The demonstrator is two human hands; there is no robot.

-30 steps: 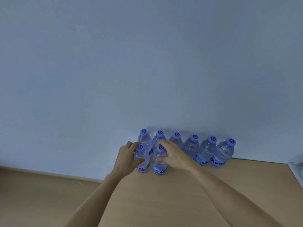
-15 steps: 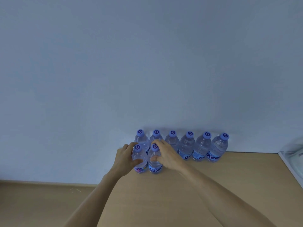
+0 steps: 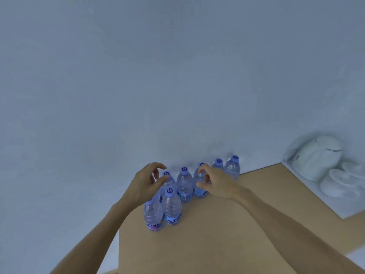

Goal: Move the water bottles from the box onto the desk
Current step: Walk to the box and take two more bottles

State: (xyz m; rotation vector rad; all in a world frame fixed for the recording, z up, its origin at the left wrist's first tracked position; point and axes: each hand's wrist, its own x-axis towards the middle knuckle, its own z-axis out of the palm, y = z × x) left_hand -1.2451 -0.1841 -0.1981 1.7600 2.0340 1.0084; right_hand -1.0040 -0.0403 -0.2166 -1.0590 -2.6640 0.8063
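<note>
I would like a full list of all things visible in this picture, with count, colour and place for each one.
water bottles: at least seven visible, clear with purple caps, upright on the desk by the wall; two stand in front.
desk: one, light brown wood, lower middle.
wall: one, pale blue-grey, behind the desk.
white bagged items: white, in clear plastic, on a white surface at right; count unclear.
left hand: one, fingers loosely curled, holding nothing, above the left bottles.
right hand: one, fingers loosely curled, holding nothing, in front of the back row.
</note>
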